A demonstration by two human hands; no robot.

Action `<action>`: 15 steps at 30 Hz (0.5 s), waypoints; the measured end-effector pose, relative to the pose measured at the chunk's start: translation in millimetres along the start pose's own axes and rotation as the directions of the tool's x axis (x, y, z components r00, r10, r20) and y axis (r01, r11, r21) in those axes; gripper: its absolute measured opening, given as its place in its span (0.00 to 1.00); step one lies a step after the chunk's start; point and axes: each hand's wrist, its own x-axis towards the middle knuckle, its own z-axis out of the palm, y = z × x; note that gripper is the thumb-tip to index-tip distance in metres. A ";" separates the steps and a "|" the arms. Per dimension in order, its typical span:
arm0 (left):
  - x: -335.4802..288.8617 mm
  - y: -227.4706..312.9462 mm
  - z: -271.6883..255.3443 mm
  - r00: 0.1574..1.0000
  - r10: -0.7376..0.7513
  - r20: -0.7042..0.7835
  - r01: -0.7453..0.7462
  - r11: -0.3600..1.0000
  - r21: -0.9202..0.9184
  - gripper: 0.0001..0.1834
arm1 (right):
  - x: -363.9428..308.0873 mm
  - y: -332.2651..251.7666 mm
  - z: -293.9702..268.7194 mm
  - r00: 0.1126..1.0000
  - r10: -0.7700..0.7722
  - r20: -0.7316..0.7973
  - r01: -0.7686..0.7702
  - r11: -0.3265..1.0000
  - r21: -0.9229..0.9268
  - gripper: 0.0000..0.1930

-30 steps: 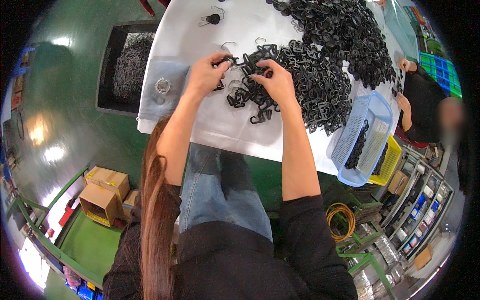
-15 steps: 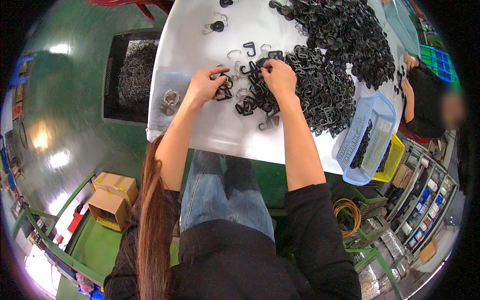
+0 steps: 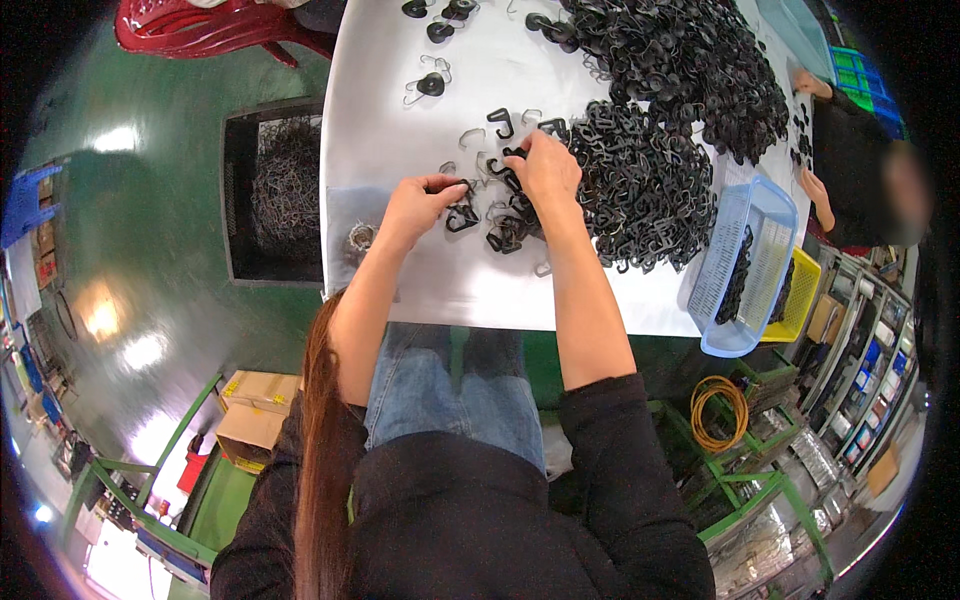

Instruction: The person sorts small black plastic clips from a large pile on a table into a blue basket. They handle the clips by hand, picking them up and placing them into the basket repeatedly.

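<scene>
My left hand is over the white table, its thumb and fingertips pinched on a small black hook. A loose black hook lies just below those fingertips. My right hand reaches to the left edge of a large heap of black hooks. Its fingers are closed at another dark hook, which they partly cover. Between the hands are several scattered black and translucent bent hooks. Farther off lies a black disc with wire hooks.
A heap of black discs covers the far right. Blue and yellow baskets stand at the table's right edge, near a co-worker's hand. On the left are a wire coil and a black crate of wire pieces.
My view has shifted slightly. My left hand has moved right, closer to my right hand, and its fingers are drawn into a pinch. My right hand stays by the hook heap.
</scene>
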 end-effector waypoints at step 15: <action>8.3 11.7 -18.2 0.944 -0.170 0.283 0.301 0.794 -0.529 0.14 | 31.1 -23.7 8.2 0.986 0.110 -0.124 -0.092 0.986 0.140 0.19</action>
